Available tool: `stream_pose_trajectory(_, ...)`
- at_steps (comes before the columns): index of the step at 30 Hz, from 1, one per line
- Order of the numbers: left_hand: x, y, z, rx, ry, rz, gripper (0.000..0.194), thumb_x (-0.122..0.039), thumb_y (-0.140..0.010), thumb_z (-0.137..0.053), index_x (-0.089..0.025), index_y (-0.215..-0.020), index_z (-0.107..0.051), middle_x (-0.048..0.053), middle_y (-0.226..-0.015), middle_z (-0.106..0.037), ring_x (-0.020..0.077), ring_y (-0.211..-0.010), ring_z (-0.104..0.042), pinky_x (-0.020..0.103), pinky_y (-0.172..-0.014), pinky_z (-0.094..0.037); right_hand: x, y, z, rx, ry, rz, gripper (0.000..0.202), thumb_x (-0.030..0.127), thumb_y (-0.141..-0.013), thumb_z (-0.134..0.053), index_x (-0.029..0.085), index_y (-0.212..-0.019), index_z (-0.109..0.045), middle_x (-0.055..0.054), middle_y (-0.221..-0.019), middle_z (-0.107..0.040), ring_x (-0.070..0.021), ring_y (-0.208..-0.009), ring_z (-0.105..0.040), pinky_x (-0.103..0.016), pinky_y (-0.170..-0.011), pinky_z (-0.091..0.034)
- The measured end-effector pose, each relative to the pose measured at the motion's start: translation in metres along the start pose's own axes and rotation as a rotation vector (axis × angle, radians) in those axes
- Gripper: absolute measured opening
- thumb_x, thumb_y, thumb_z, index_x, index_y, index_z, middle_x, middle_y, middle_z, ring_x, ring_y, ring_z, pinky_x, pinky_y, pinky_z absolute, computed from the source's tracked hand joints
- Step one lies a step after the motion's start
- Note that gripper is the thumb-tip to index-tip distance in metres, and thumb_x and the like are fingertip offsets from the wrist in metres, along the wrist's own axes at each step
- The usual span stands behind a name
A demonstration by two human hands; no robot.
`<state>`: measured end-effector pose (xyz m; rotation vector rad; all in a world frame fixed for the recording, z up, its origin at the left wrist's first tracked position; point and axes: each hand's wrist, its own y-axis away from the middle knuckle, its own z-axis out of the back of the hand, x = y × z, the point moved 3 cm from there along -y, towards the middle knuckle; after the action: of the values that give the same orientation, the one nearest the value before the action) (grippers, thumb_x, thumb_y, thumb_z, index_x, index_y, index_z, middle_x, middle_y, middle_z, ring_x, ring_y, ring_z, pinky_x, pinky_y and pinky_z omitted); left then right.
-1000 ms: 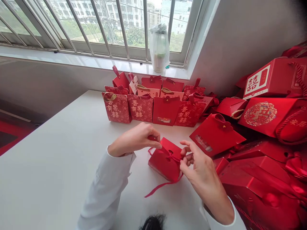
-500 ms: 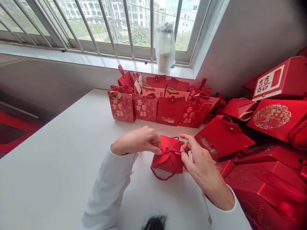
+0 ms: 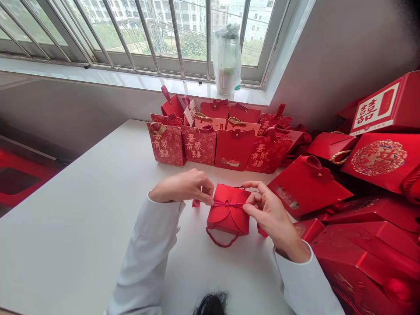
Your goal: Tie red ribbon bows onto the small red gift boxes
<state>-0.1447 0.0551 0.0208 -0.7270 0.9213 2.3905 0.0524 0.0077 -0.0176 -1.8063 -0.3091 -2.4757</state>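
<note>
A small red gift box [image 3: 226,222] with curved, overlapping top flaps sits on the white table. Across its top runs a dark pink ribbon [image 3: 229,204], knotted near the middle. At the box's left edge my left hand [image 3: 192,186] pinches one side of the ribbon, and a loose ribbon end [image 3: 196,203] shows below the fingers. On the right side my right hand [image 3: 271,210] pinches the other side between thumb and fingers, its end partly hidden behind the hand. A red cord handle [image 3: 223,243] loops down in front of the box onto the table.
Rows of red gift bags [image 3: 200,146] stand at the table's back edge, below the windowsill. Red boxes [image 3: 370,253] are piled along the right, close to my right forearm. A bagged bottle [image 3: 227,65] stands on the sill. A red stool [image 3: 26,175] is at far left.
My left hand has moved slightly left with its side of the ribbon, which is now stretched straighter across the box. The loops at the knot look smaller. My right hand has shifted slightly left.
</note>
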Motion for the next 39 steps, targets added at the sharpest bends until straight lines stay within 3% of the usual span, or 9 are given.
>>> stream_pose_trajectory(7, 0.002, 0.001, 0.002, 0.016, 0.022, -0.013, 0.026, -0.038, -0.076, -0.061, -0.017, -0.06, -0.058, -0.003, -0.057, -0.056, 0.0081, -0.054, -0.05, 0.017, -0.048, -0.034, -0.004, -0.004, 0.001, -0.004, -0.086, 0.001, 0.04, 0.018, -0.071, -0.054, 0.019, -0.111, -0.048, 0.009, -0.057, -0.045, -0.0094, -0.051, -0.036, -0.02, -0.046, -0.028)
stream_pose_trajectory(18, 0.001, 0.0, 0.002, 0.028, 0.037, -0.006, 0.025, -0.038, -0.075, -0.062, -0.018, -0.061, -0.062, -0.004, -0.055, -0.056, 0.0081, -0.053, -0.049, 0.017, -0.046, -0.033, -0.004, -0.001, 0.002, -0.054, -0.025, 0.017, 0.033, 0.017, -0.071, -0.054, 0.022, -0.104, -0.052, 0.009, -0.055, -0.044, -0.0098, -0.052, -0.038, -0.02, -0.047, -0.029)
stream_pose_trajectory(25, -0.007, 0.012, 0.01, -0.06, 0.113, -0.077, 0.022, -0.032, -0.077, -0.062, -0.016, -0.062, -0.064, -0.004, -0.057, -0.057, 0.0065, -0.055, -0.049, 0.014, -0.049, -0.035, 0.011, -0.008, 0.004, -0.15, -0.167, 0.1, 0.036, 0.018, -0.071, -0.058, 0.022, -0.107, -0.051, 0.008, -0.057, -0.047, -0.0105, -0.054, -0.041, -0.021, -0.051, -0.033)
stream_pose_trajectory(29, 0.001, 0.011, 0.011, -0.079, 0.217, -0.072, 0.022, -0.033, -0.075, -0.063, -0.015, -0.063, -0.064, -0.003, -0.058, -0.057, 0.0077, -0.056, -0.05, 0.015, -0.052, -0.037, 0.009, -0.017, 0.004, -0.081, -0.269, 0.109, 0.034, 0.023, -0.073, -0.06, 0.021, -0.106, -0.051, 0.008, -0.06, -0.047, -0.0108, -0.057, -0.042, -0.022, -0.055, -0.034)
stream_pose_trajectory(34, 0.01, 0.003, 0.004, 0.018, 0.161, 0.032, 0.019, -0.032, -0.072, -0.063, -0.016, -0.063, -0.063, -0.003, -0.054, -0.056, 0.0088, -0.053, -0.049, 0.017, -0.049, -0.035, -0.006, -0.019, 0.002, 0.039, -0.136, 0.018, 0.029, 0.033, -0.079, -0.057, 0.02, -0.104, -0.053, 0.006, -0.061, -0.049, -0.0117, -0.057, -0.043, -0.023, -0.053, -0.032)
stream_pose_trajectory(39, 0.005, 0.001, 0.002, -0.021, 0.117, 0.068, 0.037, -0.048, -0.074, -0.061, -0.015, -0.057, -0.059, -0.001, -0.053, -0.055, 0.0085, -0.05, -0.043, 0.019, -0.046, -0.031, 0.001, -0.013, 0.001, -0.015, 0.048, 0.016, 0.027, 0.039, -0.083, -0.054, 0.021, -0.103, -0.054, 0.006, -0.057, -0.051, -0.0131, -0.057, -0.047, -0.024, -0.055, -0.033)
